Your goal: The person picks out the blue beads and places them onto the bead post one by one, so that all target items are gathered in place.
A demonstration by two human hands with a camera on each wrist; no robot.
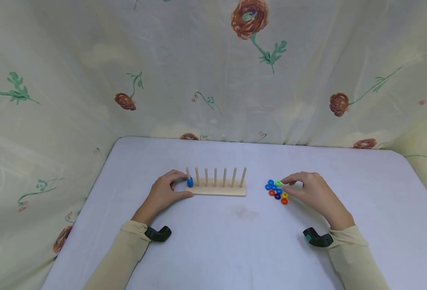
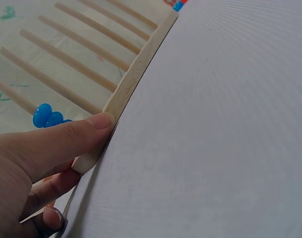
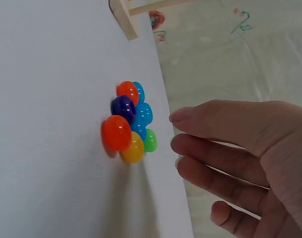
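Note:
My left hand grips the left end of a wooden peg board, its thumb along the front edge in the left wrist view. Several upright pegs stand in a row on the board. Blue beads are stacked low on the leftmost peg, close to that hand. To the right, a loose cluster of shiny ring beads lies on the table: blue, a green bead, a yellow bead, orange and a dark purple bead. Over the cluster's right side hovers my right hand, thumb and fingers slightly apart, holding nothing.
Under everything is a white-covered table, with a faint stain in front of the board's right end. A flowered curtain hangs behind the table's back edge and along the left side. Each wrist wears a black device.

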